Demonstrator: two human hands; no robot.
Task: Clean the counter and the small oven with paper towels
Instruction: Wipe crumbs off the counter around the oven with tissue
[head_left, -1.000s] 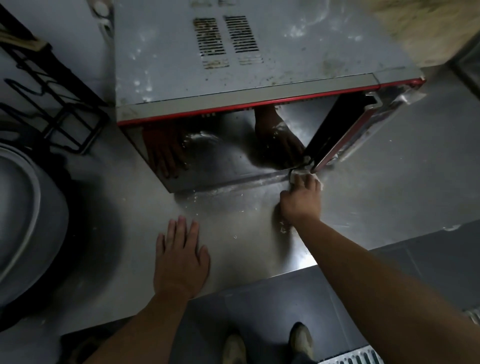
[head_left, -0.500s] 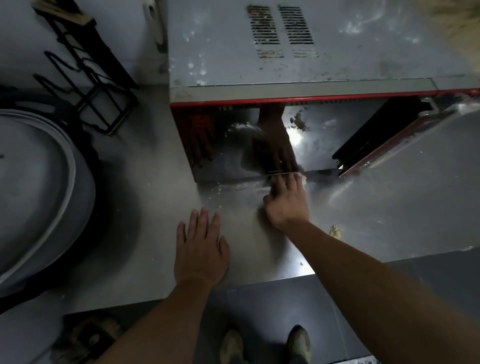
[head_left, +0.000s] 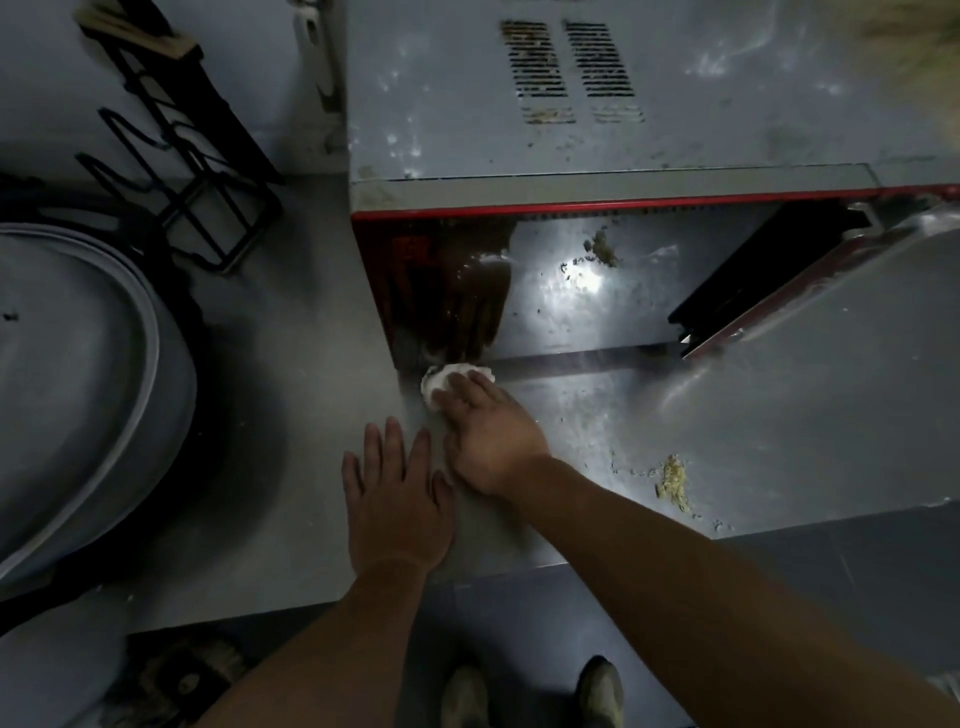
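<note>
The right hand (head_left: 488, 431) reaches forward across the steel bench (head_left: 311, 374), fingers laid fairly straight over a crumpled white paper towel (head_left: 447, 382), pressing it down against the near left corner of the small oven (head_left: 597, 140); this grip is flat, not curled round the wad. The left hand (head_left: 397, 499) lies palm down on the bench just near of it, fingers spread and straight, holding nothing, its thumb side touching the right wrist. The oven's red-trimmed door (head_left: 810, 291) hangs open at right, cut off by the frame edge. Crumbs (head_left: 672, 480) sit on the bench to the right. Red markings on the oven's front are too blurred to read. A large round lid (head_left: 78, 389) at left is partly out of frame.
</note>
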